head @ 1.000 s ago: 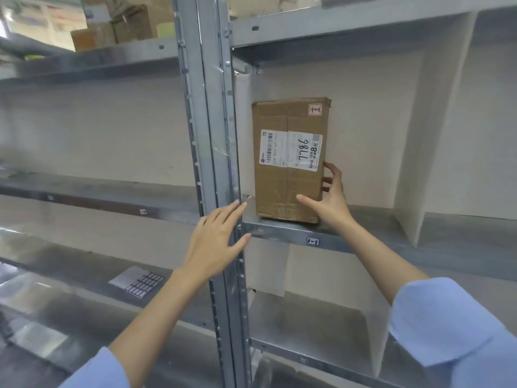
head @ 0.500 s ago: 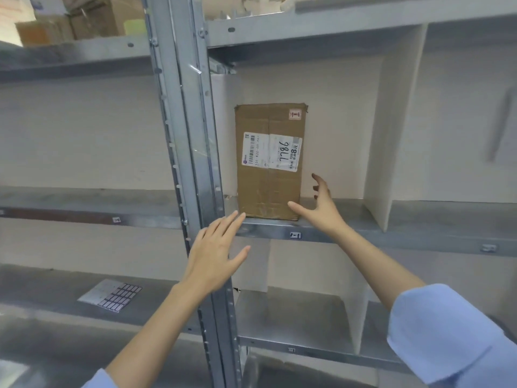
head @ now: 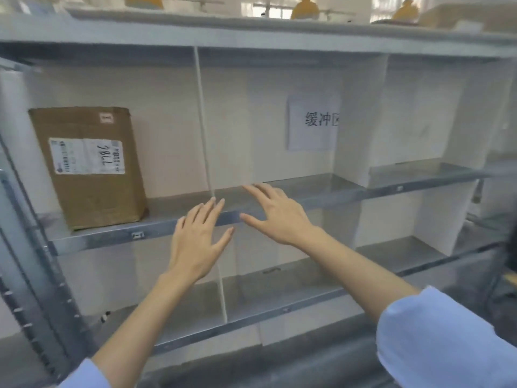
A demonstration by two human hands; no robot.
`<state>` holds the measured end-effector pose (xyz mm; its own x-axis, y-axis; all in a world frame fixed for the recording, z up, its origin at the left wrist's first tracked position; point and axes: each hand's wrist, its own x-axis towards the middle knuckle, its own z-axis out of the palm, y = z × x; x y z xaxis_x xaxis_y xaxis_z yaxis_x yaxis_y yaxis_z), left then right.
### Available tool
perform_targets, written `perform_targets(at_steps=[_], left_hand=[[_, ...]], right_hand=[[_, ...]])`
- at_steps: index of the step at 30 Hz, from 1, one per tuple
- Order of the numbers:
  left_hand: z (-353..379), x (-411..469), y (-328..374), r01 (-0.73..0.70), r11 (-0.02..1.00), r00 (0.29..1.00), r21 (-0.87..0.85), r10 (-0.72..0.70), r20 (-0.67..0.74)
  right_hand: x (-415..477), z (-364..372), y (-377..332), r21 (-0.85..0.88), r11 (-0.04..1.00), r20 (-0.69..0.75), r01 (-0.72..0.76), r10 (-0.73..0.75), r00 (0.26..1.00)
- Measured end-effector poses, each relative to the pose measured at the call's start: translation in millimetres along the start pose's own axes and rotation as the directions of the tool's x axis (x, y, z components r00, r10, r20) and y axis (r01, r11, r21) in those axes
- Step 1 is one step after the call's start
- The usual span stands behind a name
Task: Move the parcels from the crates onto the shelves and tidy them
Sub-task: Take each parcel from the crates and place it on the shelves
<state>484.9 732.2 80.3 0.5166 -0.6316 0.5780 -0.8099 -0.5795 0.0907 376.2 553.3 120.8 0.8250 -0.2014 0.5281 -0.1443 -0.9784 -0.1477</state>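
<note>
box (head: 89,166) upright at left end of mid shelf (head: 307,191), nr front edge | l hand (head: 197,239) + r hand (head: 279,215) fingers spread, holding nothing, side by side at shelf front edge, well right of box

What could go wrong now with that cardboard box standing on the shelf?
1. The cardboard box stands tall on a narrow end, close to the front lip of the shelf, and neither hand touches it; a knock could probably tip it forward.
2. The left hand and right hand hover open right by the thin white divider; a careless swing might bend it.
</note>
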Motion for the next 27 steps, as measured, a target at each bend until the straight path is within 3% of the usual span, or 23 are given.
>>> perform_targets(at_steps=[5,11,20,27], left_hand=[[45,20,138,-0.063,0.993,0.996,-0.102,0.069,0.058],[95,35,317,-0.227,0.944,0.958,-0.237,0.261,0.119],[161,58,557,-0.442,0.791,0.843,-0.423,0.528,0.105],[215,78,730,-0.542,0.667,0.740,-0.511,0.667,0.086]], right_hand=[[-98,-67,126,-0.220,0.957,0.008,-0.191,0.197,0.980],[-228,-153,255,-0.396,0.823,0.005,-0.407,0.446,0.895],[-407,-253,395,-0.433,0.530,-0.109,-0.729,0.772,0.626],[-496,-302,497,-0.436,0.308,-0.205,-0.846,0.881,0.426]])
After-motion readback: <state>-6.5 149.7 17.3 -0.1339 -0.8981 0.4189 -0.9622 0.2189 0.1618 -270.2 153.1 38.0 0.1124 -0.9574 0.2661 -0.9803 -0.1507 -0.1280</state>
